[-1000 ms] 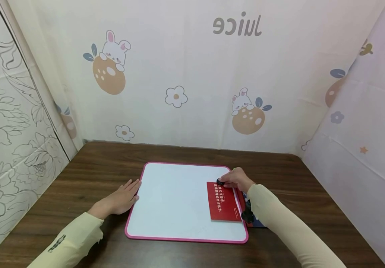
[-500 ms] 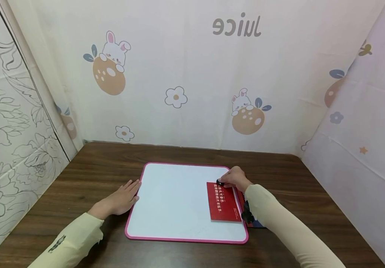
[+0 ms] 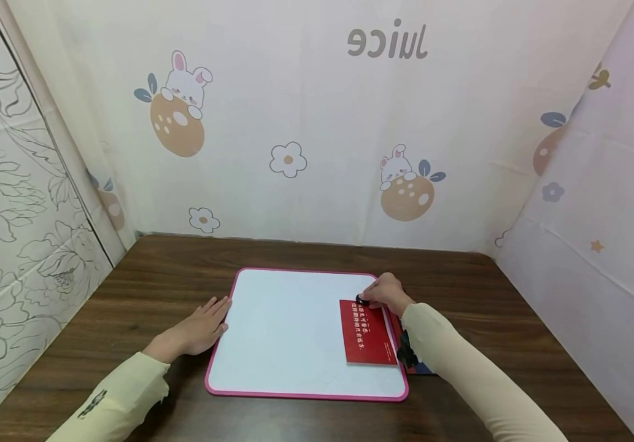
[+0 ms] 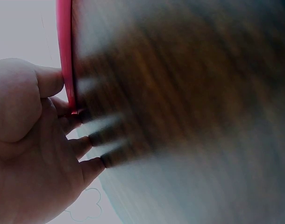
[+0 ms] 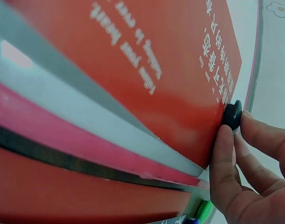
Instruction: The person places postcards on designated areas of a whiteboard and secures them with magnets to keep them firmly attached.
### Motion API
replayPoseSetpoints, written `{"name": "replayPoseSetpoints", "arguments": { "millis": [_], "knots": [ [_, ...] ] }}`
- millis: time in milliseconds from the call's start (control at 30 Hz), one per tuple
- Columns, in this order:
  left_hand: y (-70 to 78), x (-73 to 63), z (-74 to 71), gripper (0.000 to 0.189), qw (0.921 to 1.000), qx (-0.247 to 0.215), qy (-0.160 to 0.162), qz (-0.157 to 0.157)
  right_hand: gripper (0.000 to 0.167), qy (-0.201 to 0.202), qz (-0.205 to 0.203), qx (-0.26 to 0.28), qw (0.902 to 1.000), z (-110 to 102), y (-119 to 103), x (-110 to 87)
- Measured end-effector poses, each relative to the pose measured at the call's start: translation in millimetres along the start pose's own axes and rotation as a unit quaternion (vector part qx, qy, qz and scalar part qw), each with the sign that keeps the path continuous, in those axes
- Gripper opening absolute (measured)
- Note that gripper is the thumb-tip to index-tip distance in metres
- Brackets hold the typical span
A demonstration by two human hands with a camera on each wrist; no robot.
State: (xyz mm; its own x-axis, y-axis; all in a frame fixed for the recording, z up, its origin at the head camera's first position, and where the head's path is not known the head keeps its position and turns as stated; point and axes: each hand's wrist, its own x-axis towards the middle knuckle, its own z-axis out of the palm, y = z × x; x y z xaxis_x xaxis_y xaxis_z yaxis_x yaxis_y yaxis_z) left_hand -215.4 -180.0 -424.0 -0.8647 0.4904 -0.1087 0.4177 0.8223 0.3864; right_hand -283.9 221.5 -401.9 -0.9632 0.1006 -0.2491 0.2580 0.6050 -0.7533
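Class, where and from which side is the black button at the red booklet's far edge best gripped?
Probably by opposite sides of its round rim, between thumb and fingertip, coming in from the right, as the right hand does. The black button stands proud of the red booklet, so its rim offers an edge to pinch.
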Motion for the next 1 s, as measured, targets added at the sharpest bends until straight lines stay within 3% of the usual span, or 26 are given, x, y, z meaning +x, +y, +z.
{"name": "replayPoseSetpoints", "arguments": {
  "millis": [467,1000],
  "knots": [
    [0.8,0.2,-0.5,0.055,1.0000,0.001,-0.003,-0.003,0.027,-0.002,0.009,0.038,0.9992,-10.1,1.5,-4.8],
    [-2.3,0.8,2.0,0.055,1.0000,0.001,-0.003,-0.005,0.027,0.021,0.031,0.040,0.9985,-35.9,9.9,-10.0]
  ]
}}
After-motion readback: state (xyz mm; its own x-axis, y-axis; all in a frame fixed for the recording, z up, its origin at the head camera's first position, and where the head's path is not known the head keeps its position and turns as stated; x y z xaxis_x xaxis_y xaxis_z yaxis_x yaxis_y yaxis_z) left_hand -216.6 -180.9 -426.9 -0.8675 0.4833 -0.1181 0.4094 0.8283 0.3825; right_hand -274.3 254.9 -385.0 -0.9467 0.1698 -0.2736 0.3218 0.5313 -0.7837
